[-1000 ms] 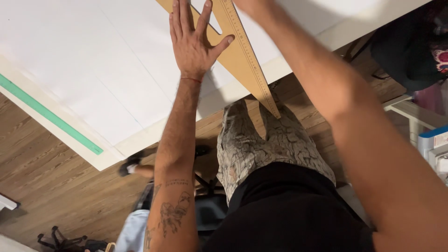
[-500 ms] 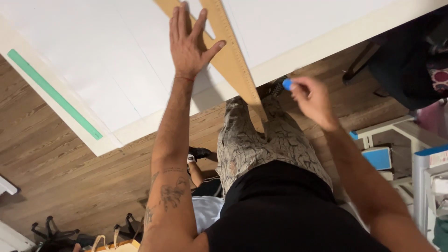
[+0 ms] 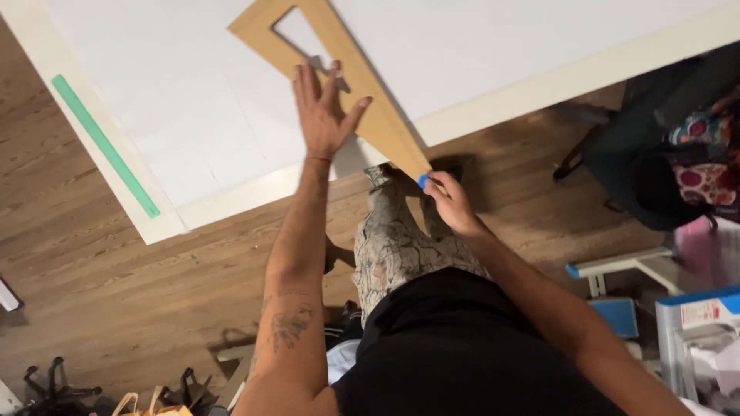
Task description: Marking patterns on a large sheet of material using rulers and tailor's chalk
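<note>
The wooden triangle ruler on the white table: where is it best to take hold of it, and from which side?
Probably at the pointed tip of the wooden triangle ruler that overhangs the table edge, coming from the floor side. There fingers fit under it; elsewhere it lies flat beneath the left hand.

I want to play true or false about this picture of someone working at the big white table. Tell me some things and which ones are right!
1. The left hand lies flat with fingers spread on the wooden triangle ruler. True.
2. The right hand pinches a small blue thing at the ruler's pointed tip. True.
3. The green strip lies right under the right hand. False: it lies along the white table edge, far off on the left-hand side.
4. The floor is grey carpet. False: it is brown wood planks.
5. The ruler is a solid triangle. False: it has a cut-out opening.
</note>
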